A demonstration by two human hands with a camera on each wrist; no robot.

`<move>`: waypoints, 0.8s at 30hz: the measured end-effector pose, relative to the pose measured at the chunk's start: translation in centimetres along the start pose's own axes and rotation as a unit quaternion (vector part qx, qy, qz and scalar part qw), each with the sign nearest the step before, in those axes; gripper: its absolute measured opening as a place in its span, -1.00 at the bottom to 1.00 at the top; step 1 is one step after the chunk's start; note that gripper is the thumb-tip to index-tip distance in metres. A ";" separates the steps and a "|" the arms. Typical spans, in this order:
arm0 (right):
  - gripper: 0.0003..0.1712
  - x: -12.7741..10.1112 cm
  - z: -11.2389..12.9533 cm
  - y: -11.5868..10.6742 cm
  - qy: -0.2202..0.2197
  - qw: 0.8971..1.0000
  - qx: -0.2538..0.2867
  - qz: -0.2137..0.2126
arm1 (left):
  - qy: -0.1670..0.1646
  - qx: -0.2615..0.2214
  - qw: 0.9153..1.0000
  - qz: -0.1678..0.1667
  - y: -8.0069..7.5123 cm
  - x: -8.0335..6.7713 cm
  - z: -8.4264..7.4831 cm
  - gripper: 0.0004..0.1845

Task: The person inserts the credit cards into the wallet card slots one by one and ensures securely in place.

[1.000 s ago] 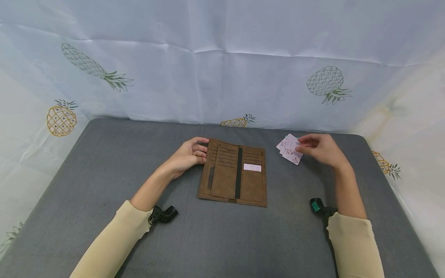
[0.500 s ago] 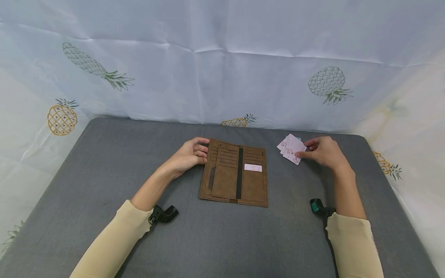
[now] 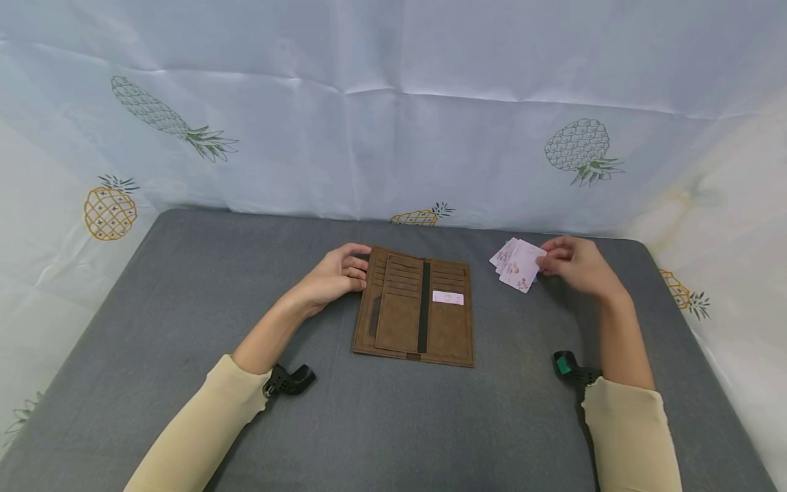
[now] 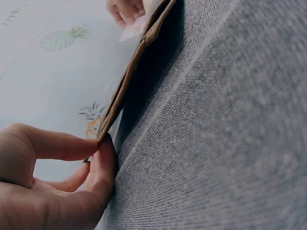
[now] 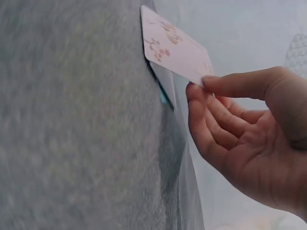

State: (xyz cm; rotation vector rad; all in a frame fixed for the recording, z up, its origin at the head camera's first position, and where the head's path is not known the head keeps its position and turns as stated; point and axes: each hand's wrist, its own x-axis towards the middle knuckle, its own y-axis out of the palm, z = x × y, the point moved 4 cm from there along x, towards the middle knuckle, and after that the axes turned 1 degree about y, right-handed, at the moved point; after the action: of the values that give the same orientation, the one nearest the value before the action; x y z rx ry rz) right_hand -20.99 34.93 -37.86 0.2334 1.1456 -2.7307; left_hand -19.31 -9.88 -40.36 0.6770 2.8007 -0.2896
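brown leather wallet (image 3: 413, 309) lies open mid-tabletop (image 3: 184, 287), and our left hand (image 3: 332, 275) pinches its left edge. our right hand (image 3: 578, 265) pinches one pink floral card (image 3: 521, 265), lifted off the card pile (image 3: 503, 257) just right of the wallet.

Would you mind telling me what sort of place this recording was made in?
Probably a staged recording booth, not a home: a grey padded table, a pineapple-print sheet hung round it as a backdrop, and only a brown wallet and cards laid out.

Soft even light — blurred wrist views
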 end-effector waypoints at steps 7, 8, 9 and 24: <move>-0.55 0.1 1.7 0.7 -0.015 0.997 0.069 0.005 | 0.002 0.001 1.000 0.000 0.0 0.0 0.0 -0.25; -0.54 0.1 2.1 0.9 -0.016 0.997 0.072 0.005 | 0.003 0.002 1.000 0.000 0.0 0.0 0.0 -0.25; -0.54 0.2 2.4 1.1 -0.018 0.997 0.075 0.005 | 0.003 0.003 1.000 0.000 0.0 0.0 0.0 -0.25; -0.60 0.6 7.7 6.0 -0.055 0.986 0.154 -0.017 | 0.004 0.006 1.000 -0.001 0.0 0.2 0.2 -0.26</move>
State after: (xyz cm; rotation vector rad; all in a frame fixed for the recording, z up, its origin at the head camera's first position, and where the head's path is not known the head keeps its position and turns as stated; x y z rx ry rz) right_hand -20.88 25.27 -36.81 0.1006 0.7029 -2.9002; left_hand -19.45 -9.86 -40.60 0.6785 2.8096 -0.3059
